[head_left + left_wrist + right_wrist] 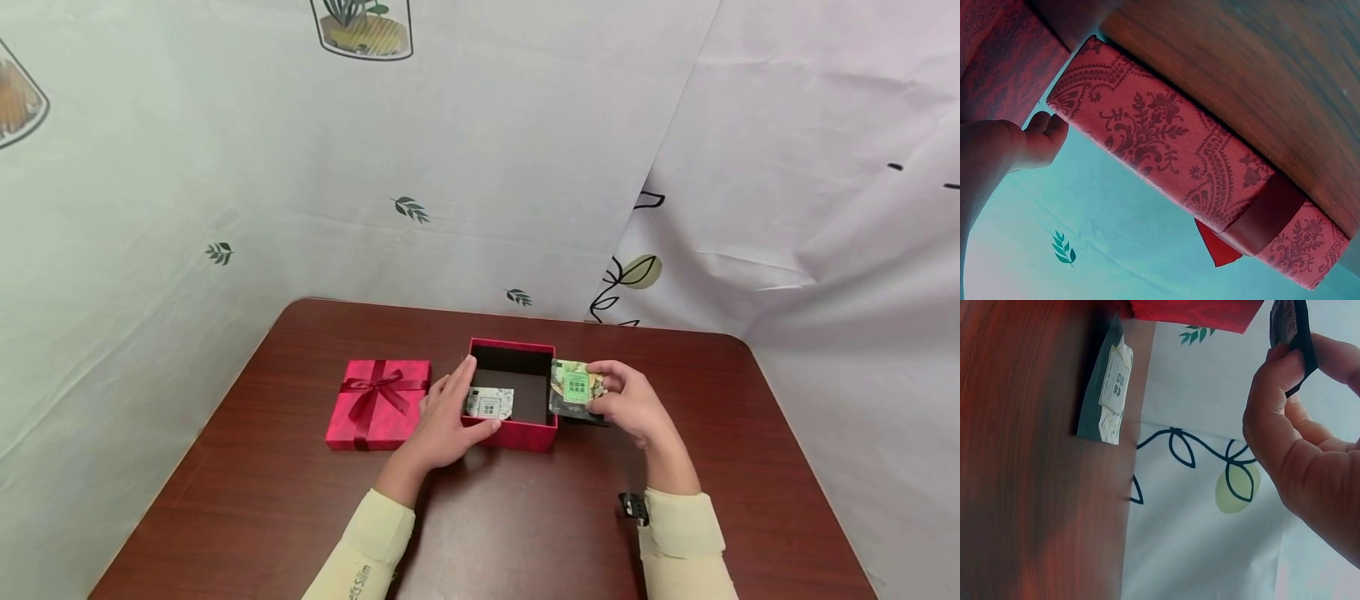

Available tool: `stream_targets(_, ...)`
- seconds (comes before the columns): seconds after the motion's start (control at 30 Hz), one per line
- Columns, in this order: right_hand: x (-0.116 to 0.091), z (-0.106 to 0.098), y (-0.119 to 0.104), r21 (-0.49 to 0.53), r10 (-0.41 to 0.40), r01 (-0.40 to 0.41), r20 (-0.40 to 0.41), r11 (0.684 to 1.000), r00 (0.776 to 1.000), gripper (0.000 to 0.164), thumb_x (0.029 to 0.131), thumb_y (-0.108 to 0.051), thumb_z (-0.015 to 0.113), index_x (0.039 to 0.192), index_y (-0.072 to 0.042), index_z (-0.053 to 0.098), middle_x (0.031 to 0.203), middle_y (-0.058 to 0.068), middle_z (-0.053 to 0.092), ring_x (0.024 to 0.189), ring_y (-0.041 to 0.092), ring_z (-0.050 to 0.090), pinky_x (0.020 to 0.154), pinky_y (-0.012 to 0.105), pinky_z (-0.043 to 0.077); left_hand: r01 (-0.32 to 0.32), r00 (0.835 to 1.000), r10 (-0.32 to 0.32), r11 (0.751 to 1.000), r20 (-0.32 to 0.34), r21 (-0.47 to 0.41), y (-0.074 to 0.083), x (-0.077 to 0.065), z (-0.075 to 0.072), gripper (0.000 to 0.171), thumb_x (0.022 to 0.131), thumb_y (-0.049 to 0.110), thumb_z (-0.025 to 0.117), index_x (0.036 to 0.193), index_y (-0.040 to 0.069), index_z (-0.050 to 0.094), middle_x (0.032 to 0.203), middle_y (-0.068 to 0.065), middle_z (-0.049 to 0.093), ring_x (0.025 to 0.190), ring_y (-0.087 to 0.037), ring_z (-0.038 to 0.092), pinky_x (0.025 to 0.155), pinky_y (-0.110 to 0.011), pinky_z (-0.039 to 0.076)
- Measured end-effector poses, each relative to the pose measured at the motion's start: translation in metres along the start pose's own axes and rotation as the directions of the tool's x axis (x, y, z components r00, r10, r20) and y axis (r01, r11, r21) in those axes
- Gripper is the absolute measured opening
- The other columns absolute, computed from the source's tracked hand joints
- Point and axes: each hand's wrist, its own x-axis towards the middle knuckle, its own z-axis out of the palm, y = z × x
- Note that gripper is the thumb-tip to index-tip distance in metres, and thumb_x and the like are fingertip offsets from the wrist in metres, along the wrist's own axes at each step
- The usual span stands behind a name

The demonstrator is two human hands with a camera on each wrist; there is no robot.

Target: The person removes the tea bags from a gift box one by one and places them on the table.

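The right hand [632, 406] pinches the green packet [576, 387] by its side, just at the box's [521, 435] right wall. The left hand [444, 423] lies along the box's left side, fingers fairly straight, thumb apart. I'd brace with that hand and hold the green packet level, clear of the rim. A white packet [491, 403] lies inside; another packet [1115, 387] rests on the brown table [525, 517]. Leftward sits the ribboned lid [384, 423]; behind hangs leaf-printed cloth [480, 158].

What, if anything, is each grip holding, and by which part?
Right grip: the green packet, pinched at its right edge. Left grip: nothing; it only rests on the box.
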Motion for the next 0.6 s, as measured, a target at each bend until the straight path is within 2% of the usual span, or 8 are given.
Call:
stream_targets(0.3, -0.004, -0.011, 0.006, 0.025, -0.038, 0.037, 0.027, 0.999, 0.999, 0.057, 0.080, 0.014, 0.064, 0.135, 0.002, 0.051, 0.095, 0.017, 0.052, 0.071, 0.020, 0.051, 0.055, 0.031, 0.047, 0.010, 1.000, -0.010, 1.000, 0.005, 0.002, 0.000, 0.000, 0.000, 0.107, 0.079, 0.049, 0.079, 0.162, 0.027, 0.015, 0.164, 0.016, 0.012, 0.143, -0.031, 0.020, 0.108, -0.061, 0.019)
stream_targets(0.6, -0.005, -0.019, 0.015, 0.001, -0.023, 0.023, 0.016, 1.000, 1.000, 0.057, 0.081, 0.015, 0.064, 0.135, 0.003, 0.050, 0.095, 0.017, 0.053, 0.074, 0.021, 0.052, 0.057, 0.032, 0.048, 0.018, 1.000, -0.018, 1.000, 0.003, 0.002, -0.001, 0.000, 0.001, 0.108, 0.079, 0.049, 0.079, 0.162, 0.027, 0.014, 0.164, 0.014, 0.014, 0.143, -0.031, 0.020, 0.108, -0.063, 0.019)
